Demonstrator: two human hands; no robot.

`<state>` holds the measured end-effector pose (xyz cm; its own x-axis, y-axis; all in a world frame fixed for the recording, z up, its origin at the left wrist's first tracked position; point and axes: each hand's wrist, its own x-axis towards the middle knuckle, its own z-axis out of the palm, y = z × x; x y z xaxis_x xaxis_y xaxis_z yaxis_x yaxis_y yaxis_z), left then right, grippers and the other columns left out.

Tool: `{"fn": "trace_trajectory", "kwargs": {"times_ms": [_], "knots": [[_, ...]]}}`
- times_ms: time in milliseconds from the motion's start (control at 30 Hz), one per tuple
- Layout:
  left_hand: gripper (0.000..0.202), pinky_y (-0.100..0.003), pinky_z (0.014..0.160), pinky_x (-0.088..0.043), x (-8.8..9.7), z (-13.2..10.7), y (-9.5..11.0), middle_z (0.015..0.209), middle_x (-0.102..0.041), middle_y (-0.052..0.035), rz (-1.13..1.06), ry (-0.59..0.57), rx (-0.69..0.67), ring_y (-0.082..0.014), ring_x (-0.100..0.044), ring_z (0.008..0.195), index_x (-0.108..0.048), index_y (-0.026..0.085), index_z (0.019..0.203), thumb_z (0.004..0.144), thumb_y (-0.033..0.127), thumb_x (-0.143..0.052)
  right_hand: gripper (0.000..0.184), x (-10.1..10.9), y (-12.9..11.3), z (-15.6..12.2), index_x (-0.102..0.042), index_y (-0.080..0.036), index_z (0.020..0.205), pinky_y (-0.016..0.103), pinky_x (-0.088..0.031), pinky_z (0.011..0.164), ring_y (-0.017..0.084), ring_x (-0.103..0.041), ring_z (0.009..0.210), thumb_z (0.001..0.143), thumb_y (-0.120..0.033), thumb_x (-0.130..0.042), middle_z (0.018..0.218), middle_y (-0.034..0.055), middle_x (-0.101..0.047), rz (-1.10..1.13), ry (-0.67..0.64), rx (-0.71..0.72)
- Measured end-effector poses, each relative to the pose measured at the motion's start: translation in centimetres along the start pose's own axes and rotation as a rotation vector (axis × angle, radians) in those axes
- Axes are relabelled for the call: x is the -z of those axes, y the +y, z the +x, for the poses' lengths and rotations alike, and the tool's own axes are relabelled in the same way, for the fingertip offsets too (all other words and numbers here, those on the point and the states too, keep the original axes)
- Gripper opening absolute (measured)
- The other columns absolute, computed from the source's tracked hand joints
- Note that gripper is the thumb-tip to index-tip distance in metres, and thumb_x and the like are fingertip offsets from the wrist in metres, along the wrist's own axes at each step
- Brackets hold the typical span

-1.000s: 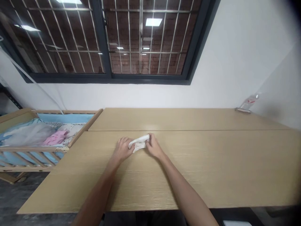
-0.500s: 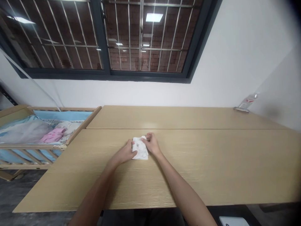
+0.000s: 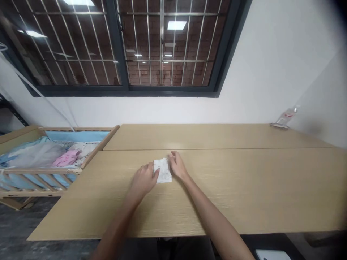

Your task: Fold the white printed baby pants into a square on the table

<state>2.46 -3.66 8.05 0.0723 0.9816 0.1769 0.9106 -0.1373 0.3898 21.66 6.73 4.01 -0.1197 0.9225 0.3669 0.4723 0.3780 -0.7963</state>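
A small folded white cloth (image 3: 163,173) with faint grey print lies flat on the wooden table (image 3: 233,187), roughly square in shape. My left hand (image 3: 145,177) grips its left edge, the thumb on top and the fingers at the side. Just past the cloth's upper right edge is my right hand (image 3: 177,166), its fingers loosely bent and apart, with nothing visible in them. Whether its fingertips still touch the cloth's edge is hard to make out.
A wooden crib (image 3: 58,171) with blue lining and a pink cloth (image 3: 66,158) adjoins the table on the left. A clear bottle (image 3: 287,115) leans by the wall at the back right corner. A white device (image 3: 272,254) lies below the front edge.
My right hand has let go of the cloth's upper right corner and moved slightly right. My left hand has turned more back-up while keeping hold. The view has tilted up a little.
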Motion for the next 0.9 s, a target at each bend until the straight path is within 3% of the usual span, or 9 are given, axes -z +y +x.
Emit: {"fn": "trace_trajectory", "kwargs": {"times_ms": [100,200,300,400,500,633,900], "knots": [[0.053,-0.046,0.100,-0.044,-2.7,-3.3,3.0,0.132,-0.062,-0.0218,0.083,0.119,-0.046,-0.0353,-0.057,0.123,-0.052,0.012,0.137,0.098,0.047,-0.042,0.056,1.5,-2.2,-0.9,-0.046,-0.021,0.150,0.048,-0.031,0.121,0.026,-0.041,0.146,0.106,-0.053,-0.031,0.155,0.0132,-0.048,-0.105,-0.182,0.220],[0.061,-0.051,0.106,-0.042,-6.2,-5.9,5.5,0.152,-0.048,-0.0217,0.107,0.192,-0.033,-0.0382,-0.043,0.140,-0.045,0.013,0.148,0.097,0.047,-0.044,0.055,2.3,-4.6,-2.4,-0.039,-0.026,0.157,0.049,-0.020,0.127,0.024,-0.030,0.152,0.107,-0.049,-0.030,0.163,0.0067,-0.038,-0.200,-0.450,0.422],[0.061,-0.055,0.107,-0.040,-8.4,-6.9,6.3,0.152,-0.047,-0.0242,0.094,0.194,0.003,-0.0408,-0.038,0.143,-0.048,0.011,0.148,0.099,0.046,-0.043,0.054,2.5,-6.0,-3.6,-0.032,-0.030,0.160,0.047,-0.016,0.129,0.021,-0.025,0.154,0.108,-0.046,-0.032,0.166,0.0008,-0.030,-0.206,-0.687,0.529],[0.059,-0.057,0.109,-0.039,-8.7,-7.1,5.9,0.148,-0.051,-0.0239,0.091,0.198,0.006,-0.0422,-0.039,0.142,-0.053,0.012,0.145,0.098,0.047,-0.046,0.050,2.6,-5.7,-4.0,-0.039,-0.034,0.156,0.043,-0.019,0.129,0.019,-0.027,0.153,0.107,-0.044,-0.039,0.163,-0.0038,-0.034,-0.167,-0.819,0.534],[0.058,-0.056,0.109,-0.039,-8.4,-7.1,5.5,0.148,-0.053,-0.0206,0.088,0.197,-0.015,-0.0399,-0.038,0.144,-0.054,0.016,0.145,0.099,0.050,-0.045,0.048,2.4,-4.3,-3.3,-0.046,-0.034,0.152,0.042,-0.021,0.129,0.019,-0.031,0.152,0.105,-0.045,-0.044,0.160,-0.0051,-0.040,-0.147,-0.854,0.485],[0.060,-0.055,0.111,-0.039,-8.2,-7.2,5.7,0.155,-0.045,-0.0224,0.095,0.171,-0.001,-0.0403,-0.034,0.147,-0.052,0.012,0.147,0.099,0.048,-0.043,0.051,2.1,-2.6,-1.6,-0.044,-0.033,0.153,0.043,-0.017,0.129,0.019,-0.029,0.153,0.105,-0.050,-0.042,0.161,-0.0037,-0.038,-0.185,-0.842,0.453],[0.064,-0.058,0.110,-0.040,-8.6,-7.1,5.6,0.160,-0.039,-0.0202,0.058,0.215,0.013,-0.0415,-0.033,0.147,-0.041,0.016,0.155,0.099,0.047,-0.044,0.053,1.6,-0.8,1.5,-0.045,-0.034,0.153,0.041,-0.016,0.129,0.018,-0.032,0.152,0.103,-0.051,-0.046,0.161,-0.0039,-0.040,-0.237,-0.727,0.460]]}}
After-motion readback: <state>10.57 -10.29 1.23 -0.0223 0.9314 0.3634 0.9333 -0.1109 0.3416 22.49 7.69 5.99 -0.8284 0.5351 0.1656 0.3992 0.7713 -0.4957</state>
